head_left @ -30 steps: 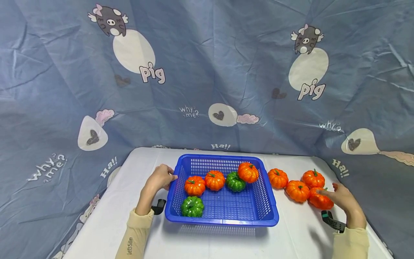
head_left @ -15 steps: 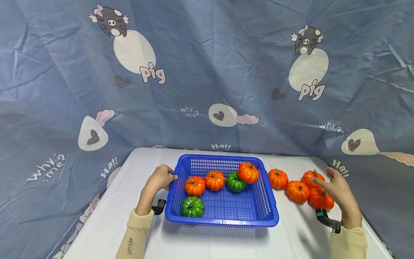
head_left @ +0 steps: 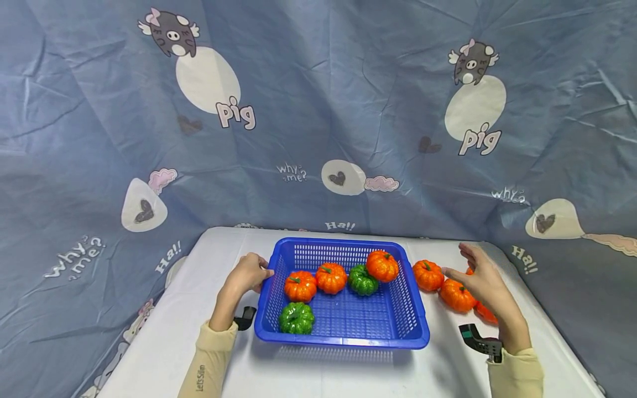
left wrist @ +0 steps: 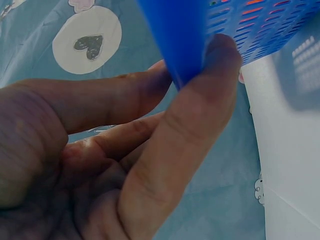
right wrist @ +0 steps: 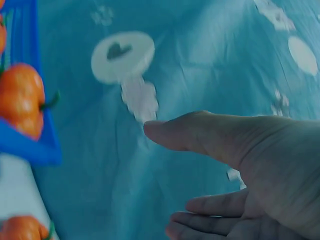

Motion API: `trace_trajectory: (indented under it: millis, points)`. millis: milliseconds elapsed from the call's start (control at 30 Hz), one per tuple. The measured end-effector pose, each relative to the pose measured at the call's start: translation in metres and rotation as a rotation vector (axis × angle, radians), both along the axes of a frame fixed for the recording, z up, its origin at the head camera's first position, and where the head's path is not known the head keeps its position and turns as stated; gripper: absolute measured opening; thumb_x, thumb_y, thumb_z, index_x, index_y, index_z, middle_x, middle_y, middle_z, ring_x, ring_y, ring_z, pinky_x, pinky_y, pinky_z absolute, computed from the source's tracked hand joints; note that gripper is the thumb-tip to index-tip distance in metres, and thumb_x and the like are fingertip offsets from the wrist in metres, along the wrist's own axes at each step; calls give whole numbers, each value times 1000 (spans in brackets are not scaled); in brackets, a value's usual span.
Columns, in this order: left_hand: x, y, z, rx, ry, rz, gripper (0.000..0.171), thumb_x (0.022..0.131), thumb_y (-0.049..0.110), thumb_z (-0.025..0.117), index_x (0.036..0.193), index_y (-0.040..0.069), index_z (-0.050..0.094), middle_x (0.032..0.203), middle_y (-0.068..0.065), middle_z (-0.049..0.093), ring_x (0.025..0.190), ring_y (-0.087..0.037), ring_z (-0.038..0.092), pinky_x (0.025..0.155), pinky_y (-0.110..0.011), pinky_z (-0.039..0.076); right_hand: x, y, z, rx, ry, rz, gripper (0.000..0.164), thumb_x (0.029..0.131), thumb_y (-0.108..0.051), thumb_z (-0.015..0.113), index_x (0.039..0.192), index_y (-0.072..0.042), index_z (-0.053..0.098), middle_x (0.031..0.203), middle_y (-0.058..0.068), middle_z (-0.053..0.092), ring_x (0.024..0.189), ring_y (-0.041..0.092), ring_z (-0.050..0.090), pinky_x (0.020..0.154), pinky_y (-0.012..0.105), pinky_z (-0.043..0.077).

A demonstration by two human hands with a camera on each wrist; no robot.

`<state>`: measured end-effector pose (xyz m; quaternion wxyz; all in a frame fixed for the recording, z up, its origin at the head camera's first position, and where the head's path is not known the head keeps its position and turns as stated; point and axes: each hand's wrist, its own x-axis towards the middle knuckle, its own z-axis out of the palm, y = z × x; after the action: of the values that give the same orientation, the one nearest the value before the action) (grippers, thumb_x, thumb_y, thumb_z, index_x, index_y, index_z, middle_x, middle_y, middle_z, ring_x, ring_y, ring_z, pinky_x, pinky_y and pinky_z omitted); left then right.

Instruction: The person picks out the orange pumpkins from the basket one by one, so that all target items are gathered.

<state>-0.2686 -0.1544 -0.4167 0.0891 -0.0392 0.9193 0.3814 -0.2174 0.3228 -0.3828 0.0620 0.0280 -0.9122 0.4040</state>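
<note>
- Left hand (head_left: 247,272) pinches the blue basket (head_left: 343,341); five pumpkins (head_left: 330,277), already inside, lie to the right of that grip.
- Right hand (head_left: 480,279), spread wide, holds nothing; orange pumpkins (head_left: 457,297) near it remain outside.

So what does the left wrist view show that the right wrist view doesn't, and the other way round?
Only the left wrist view: the left hand pinching the basket by its rim.

Only the right wrist view: the right hand, holding nothing, plus one pumpkin in the basket's corner and another pumpkin on the table, both plainly visible.

Both: parts of the basket, table and printed backdrop, and some orange, glimpsed only through slots in the left view.
</note>
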Motion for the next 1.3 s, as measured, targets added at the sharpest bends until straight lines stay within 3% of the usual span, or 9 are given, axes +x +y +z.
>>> trace_trajectory:
  millis: [267, 467, 667, 1000, 1300]
  points:
    - [0, -1, 1, 0, 8, -1, 34, 90, 8, 66, 115, -14, 61, 79, -18, 68, 55, -18, 67, 52, -31, 59, -1, -42, -3, -59, -6, 130, 88, 84, -27, 76, 148, 5, 25, 149, 33, 30, 138, 52, 27, 111, 62, 29]
    - [0, -1, 1, -1, 13, 1, 33, 90, 8, 67, 113, -14, 62, 78, -18, 68, 55, -18, 67, 52, -31, 59, -2, -68, -10, 3, -12, 181, 86, 82, -32, 77, 146, 2, 31, 147, 31, 36, 134, 52, 36, 107, 61, 36]
    - [1, -2, 2, 0, 10, 2, 34, 89, 7, 67, 115, -14, 61, 79, -19, 68, 55, -19, 67, 51, -31, 59, -3, -90, -20, 18, -23, 252, 86, 81, -33, 78, 146, 0, 33, 147, 26, 38, 135, 49, 36, 109, 62, 32]
    - [0, 0, 2, 8, 9, 7, 32, 89, 6, 66, 114, -14, 61, 82, -20, 69, 57, -20, 68, 52, -32, 59, -5, -114, -34, 71, -83, 288, 88, 77, -40, 79, 144, 0, 38, 146, 22, 42, 133, 45, 41, 108, 60, 36]
    - [-1, 0, -2, 9, 26, -9, 30, 89, 5, 66, 111, -14, 63, 78, -19, 69, 56, -20, 68, 51, -31, 59, -24, -132, -41, 30, -125, 399, 84, 77, -36, 80, 142, 2, 41, 144, 21, 46, 131, 41, 46, 108, 55, 39]
